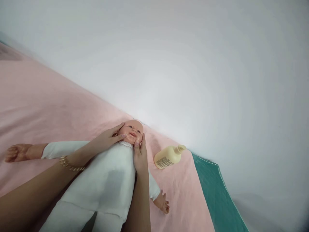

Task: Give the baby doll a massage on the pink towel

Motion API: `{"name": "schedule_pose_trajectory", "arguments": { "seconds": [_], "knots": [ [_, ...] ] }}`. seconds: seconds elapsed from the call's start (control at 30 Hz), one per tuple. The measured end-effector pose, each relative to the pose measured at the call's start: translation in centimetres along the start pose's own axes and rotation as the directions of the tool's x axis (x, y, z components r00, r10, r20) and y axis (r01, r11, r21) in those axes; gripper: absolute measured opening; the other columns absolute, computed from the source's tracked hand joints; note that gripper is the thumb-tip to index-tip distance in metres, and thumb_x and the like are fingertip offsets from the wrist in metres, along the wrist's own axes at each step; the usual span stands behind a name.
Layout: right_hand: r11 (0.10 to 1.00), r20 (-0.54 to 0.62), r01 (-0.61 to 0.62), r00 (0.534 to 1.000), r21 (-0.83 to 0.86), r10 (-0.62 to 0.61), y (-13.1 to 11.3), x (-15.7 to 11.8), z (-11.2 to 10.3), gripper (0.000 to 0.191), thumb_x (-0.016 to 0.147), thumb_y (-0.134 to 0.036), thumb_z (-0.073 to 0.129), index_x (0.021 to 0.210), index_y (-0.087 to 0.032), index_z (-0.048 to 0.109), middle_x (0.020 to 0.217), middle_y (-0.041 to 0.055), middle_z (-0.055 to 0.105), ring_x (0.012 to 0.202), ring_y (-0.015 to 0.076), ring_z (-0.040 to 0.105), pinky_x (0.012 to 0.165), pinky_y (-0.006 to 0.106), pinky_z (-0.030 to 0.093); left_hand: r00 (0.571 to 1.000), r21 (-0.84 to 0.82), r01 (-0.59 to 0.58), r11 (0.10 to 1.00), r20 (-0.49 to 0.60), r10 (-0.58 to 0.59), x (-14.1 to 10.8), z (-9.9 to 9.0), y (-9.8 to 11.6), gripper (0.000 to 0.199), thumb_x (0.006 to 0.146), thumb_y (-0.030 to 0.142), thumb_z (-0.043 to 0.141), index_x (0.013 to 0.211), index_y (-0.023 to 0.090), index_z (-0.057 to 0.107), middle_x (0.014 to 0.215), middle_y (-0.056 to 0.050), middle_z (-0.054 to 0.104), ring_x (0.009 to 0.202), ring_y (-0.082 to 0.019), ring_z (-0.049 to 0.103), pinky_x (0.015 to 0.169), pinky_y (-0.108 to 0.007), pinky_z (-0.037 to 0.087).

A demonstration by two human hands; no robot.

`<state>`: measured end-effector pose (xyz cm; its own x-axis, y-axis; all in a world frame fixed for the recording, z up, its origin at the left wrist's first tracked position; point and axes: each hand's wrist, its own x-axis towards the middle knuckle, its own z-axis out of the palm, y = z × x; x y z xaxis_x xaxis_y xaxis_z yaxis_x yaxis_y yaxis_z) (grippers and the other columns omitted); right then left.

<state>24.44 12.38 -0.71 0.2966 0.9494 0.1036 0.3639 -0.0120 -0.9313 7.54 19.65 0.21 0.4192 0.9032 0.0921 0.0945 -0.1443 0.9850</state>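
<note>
A baby doll [113, 180] with a white cloth body lies on its back, its head towards the wall. My left hand [105, 139] cups one side of the doll's head, the thumb along its cheek by the mouth. On the other side, my right hand [141, 156] presses against the cheek and jaw, its thumb near the chin. Between them the doll's face looks up, with a shiny patch on the cheek and chin. Both doll arms stretch out sideways. A yellow pump bottle [167, 157] stands a little to the right of my right hand.
Under the doll a pink sheet [48, 96] covers the surface. A teal edge [217, 190] shows beyond it at the right. The pale wall [181, 64] rises directly behind the doll's head and the bottle.
</note>
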Motion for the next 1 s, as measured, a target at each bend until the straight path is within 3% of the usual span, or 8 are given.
{"name": "schedule_pose_trajectory", "arguments": {
  "seconds": [0.17, 0.27, 0.47, 0.63, 1.0],
  "knots": [
    [0.996, -0.035, 0.056, 0.998, 0.076, -0.054, 1.1, 0.5, 0.0, 0.081, 0.097, -0.073, 0.038, 0.158, -0.02, 0.036, 0.16, 0.0074, 0.042, 0.152, 0.024, 0.033, 0.125, 0.044, 0.028, 0.997, -0.133, -0.007, 0.991, 0.071, 0.017, 0.5, -0.5, -1.3, 0.072, 0.097, 0.064, 0.049, 0.156, 0.022, 0.045, 0.154, -0.004, 0.047, 0.144, -0.028, 0.042, 0.12, -0.038, 0.037],
    [0.99, -0.054, 0.074, 0.996, 0.117, -0.069, 1.4, 0.7, 0.0, 0.075, 0.097, -0.072, 0.039, 0.153, -0.023, 0.047, 0.155, 0.0068, 0.049, 0.15, 0.0246, 0.037, 0.123, 0.045, 0.031, 0.997, -0.167, -0.013, 0.986, 0.067, 0.024, 0.6, -0.5, -1.4, 0.07, 0.097, 0.064, 0.049, 0.153, 0.022, 0.048, 0.154, -0.003, 0.048, 0.143, -0.026, 0.044, 0.118, -0.033, 0.039],
    [0.996, -0.038, -0.009, 0.999, 0.083, 0.012, 0.6, 0.3, 0.1, 0.086, 0.095, -0.069, 0.049, 0.161, -0.017, 0.028, 0.162, 0.0093, 0.037, 0.15, 0.0257, 0.036, 0.125, 0.045, 0.03, 1.0, -0.064, 0.002, 0.998, 0.023, 0.0, 0.1, -0.1, -0.1, 0.07, 0.09, 0.062, 0.06, 0.15, 0.025, 0.052, 0.144, -0.004, 0.059, 0.135, -0.032, 0.054, 0.111, -0.038, 0.049],
    [0.999, -0.025, -0.005, 1.0, 0.041, 0.006, 0.2, 0.1, 0.5, 0.101, 0.088, -0.061, 0.066, 0.163, -0.013, 0.017, 0.164, 0.0116, 0.034, 0.15, 0.0274, 0.037, 0.124, 0.044, 0.032, 0.999, -0.125, -0.049, 0.991, 0.012, 0.05, -0.7, 0.7, 0.5, 0.08, 0.078, 0.053, 0.079, 0.147, 0.024, 0.052, 0.144, -0.008, 0.058, 0.129, -0.033, 0.059, 0.106, -0.038, 0.054],
    [1.0, 0.003, 0.004, 1.0, 0.004, -0.004, 0.4, 0.1, 0.2, 0.087, 0.098, -0.059, 0.049, 0.163, -0.011, 0.015, 0.164, 0.0111, 0.032, 0.151, 0.0246, 0.034, 0.125, 0.043, 0.028, 0.999, 0.064, -0.032, 0.997, -0.022, 0.033, -0.1, 0.3, -0.4, 0.068, 0.09, 0.054, 0.063, 0.15, 0.025, 0.048, 0.147, -0.004, 0.056, 0.135, -0.029, 0.054, 0.109, -0.034, 0.049]
  ]
}}
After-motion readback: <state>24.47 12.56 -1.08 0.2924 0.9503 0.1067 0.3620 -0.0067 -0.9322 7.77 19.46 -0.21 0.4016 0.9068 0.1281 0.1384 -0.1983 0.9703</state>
